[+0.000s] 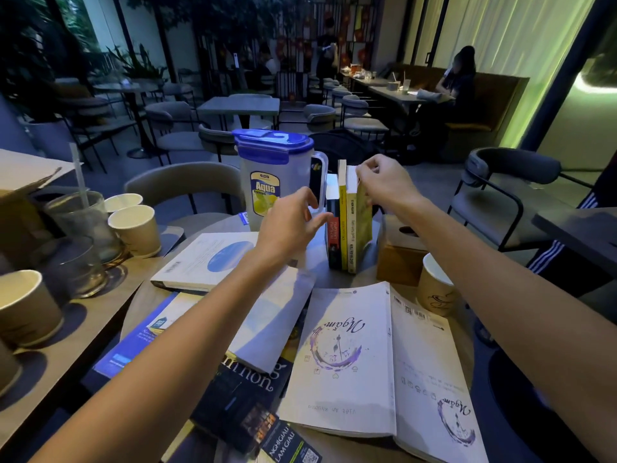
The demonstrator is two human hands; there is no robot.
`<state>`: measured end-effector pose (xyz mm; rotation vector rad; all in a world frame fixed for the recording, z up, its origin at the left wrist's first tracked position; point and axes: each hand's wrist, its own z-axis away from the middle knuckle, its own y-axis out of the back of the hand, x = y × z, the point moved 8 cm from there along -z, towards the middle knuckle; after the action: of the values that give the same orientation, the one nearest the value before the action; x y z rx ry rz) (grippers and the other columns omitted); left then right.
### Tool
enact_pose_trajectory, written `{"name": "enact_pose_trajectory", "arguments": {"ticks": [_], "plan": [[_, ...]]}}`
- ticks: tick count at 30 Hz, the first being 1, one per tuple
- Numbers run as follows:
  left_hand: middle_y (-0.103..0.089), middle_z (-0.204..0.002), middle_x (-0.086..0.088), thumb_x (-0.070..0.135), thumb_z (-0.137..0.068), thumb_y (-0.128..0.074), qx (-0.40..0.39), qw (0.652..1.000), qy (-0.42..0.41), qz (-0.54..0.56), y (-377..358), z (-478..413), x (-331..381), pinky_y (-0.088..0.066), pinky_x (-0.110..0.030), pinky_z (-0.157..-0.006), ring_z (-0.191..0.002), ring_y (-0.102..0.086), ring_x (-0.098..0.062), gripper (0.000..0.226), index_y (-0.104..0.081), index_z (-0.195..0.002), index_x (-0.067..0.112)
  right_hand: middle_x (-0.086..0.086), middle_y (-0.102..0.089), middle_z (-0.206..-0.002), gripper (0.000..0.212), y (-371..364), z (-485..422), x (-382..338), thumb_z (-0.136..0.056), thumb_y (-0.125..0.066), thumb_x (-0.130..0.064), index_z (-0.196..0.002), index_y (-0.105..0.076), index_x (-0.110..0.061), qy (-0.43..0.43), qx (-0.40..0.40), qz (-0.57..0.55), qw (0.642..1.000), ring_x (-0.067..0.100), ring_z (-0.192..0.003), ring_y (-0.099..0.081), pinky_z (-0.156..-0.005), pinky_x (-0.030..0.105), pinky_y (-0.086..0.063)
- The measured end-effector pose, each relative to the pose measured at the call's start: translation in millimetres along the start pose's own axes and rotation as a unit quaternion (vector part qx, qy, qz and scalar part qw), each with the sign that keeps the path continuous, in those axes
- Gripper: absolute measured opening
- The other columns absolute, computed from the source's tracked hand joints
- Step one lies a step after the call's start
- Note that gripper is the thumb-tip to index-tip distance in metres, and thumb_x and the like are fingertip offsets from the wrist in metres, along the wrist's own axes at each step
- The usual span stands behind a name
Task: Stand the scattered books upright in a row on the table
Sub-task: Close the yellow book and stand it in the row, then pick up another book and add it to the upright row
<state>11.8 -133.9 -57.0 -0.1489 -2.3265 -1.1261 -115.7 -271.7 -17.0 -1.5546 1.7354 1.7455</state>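
Near the tabletop's far edge, the right hand (380, 185) pinches the outermost upright book (363, 222) to steady the row (347, 225), while the left hand (290, 225), fingers spread and empty, braces its other end.

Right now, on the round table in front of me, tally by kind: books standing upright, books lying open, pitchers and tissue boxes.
Upright books: 3, going by the spines that show
Open book lying flat: 1
Pitcher: 1
Wooden tissue box: 1
Total: 6
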Motion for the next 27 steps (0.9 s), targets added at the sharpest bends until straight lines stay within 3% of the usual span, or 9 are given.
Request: {"name": "enact_pose_trajectory", "arguments": {"ticks": [5,8,12,14,17,20,24,27], "plan": [[-0.070,-0.095,-0.001,0.045,-0.092,-0.063,-0.083,0.995,0.031,-0.047,22,21,-15,-0.059,-0.039,-0.075,-0.084,-0.065,-0.016,0.027,-0.062,-0.101,0.020,-0.003,-0.065,-0.090,0.019,-2,26,-47,-0.098,-0.054,-0.028,-0.105,-0.066,-0.015,0.110,0.000,0.023,0.994,0.013,-0.081,-0.063,-0.070,0.035,-0.057],[-0.070,-0.097,-0.001,0.046,-0.090,-0.064,-0.107,0.990,0.050,-0.075,40,38,-32,-0.057,-0.040,-0.078,-0.087,-0.065,-0.018,0.027,-0.064,-0.101,0.020,-0.003,-0.065,-0.094,0.016,-34,48,-72,-0.100,-0.055,-0.024,-0.106,-0.067,-0.015,0.179,-0.087,0.066,0.978,0.003,-0.080,-0.059,-0.063,0.018,-0.044],[-0.066,-0.109,-0.006,0.053,-0.086,-0.066,-0.173,0.975,0.063,-0.123,57,65,-54,-0.049,-0.036,-0.074,-0.093,-0.059,-0.020,0.044,-0.060,-0.114,0.019,-0.002,-0.064,-0.103,0.017,-97,75,-81,-0.099,-0.057,-0.017,-0.114,-0.066,-0.014,0.229,-0.217,0.120,0.941,0.005,-0.085,-0.059,-0.067,0.013,-0.042],[-0.061,-0.117,-0.005,0.058,-0.083,-0.067,-0.216,0.962,0.072,-0.152,61,80,-66,-0.041,-0.033,-0.073,-0.095,-0.053,-0.018,0.054,-0.057,-0.121,0.021,0.002,-0.065,-0.114,0.024,-127,82,-80,-0.097,-0.061,-0.013,-0.120,-0.064,-0.014,0.247,-0.248,0.161,0.923,0.009,-0.090,-0.059,-0.072,0.015,-0.044],[-0.052,-0.122,-0.007,0.061,-0.080,-0.068,-0.254,0.947,0.093,-0.175,64,101,-82,-0.039,-0.033,-0.079,-0.100,-0.048,-0.021,0.061,-0.053,-0.126,0.024,0.008,-0.061,-0.126,0.039,-163,87,-77,-0.091,-0.066,-0.009,-0.129,-0.061,-0.017,0.282,-0.255,0.252,0.890,0.022,-0.106,-0.056,-0.086,0.030,-0.048],[-0.051,-0.128,-0.010,0.055,-0.083,-0.068,-0.227,0.950,0.096,-0.190,66,109,-90,-0.042,-0.037,-0.088,-0.113,-0.051,-0.027,0.061,-0.051,-0.132,0.021,0.007,-0.058,-0.126,0.042,-187,91,-72,-0.090,-0.066,-0.015,-0.131,-0.059,-0.023,0.324,-0.253,0.340,0.846,0.025,-0.108,-0.048,-0.087,0.035,-0.044],[-0.053,-0.121,-0.013,0.045,-0.087,-0.064,-0.186,0.960,0.078,-0.193,62,115,-94,-0.044,-0.039,-0.087,-0.110,-0.053,-0.032,0.051,-0.053,-0.129,0.017,0.002,-0.062,-0.126,0.040,-194,99,-75,-0.093,-0.066,-0.026,-0.132,-0.060,-0.025,0.383,-0.227,0.400,0.801,0.018,-0.096,-0.035,-0.079,0.034,-0.040],[-0.052,-0.116,-0.010,0.044,-0.090,-0.060,-0.176,0.966,0.058,-0.182,58,120,-93,-0.043,-0.039,-0.085,-0.108,-0.051,-0.031,0.044,-0.054,-0.124,0.016,-0.002,-0.063,-0.129,0.044,-194,105,-74,-0.093,-0.067,-0.034,-0.135,-0.058,-0.026,0.417,-0.225,0.415,0.777,0.020,-0.105,-0.044,-0.082,0.034,-0.039]]}}
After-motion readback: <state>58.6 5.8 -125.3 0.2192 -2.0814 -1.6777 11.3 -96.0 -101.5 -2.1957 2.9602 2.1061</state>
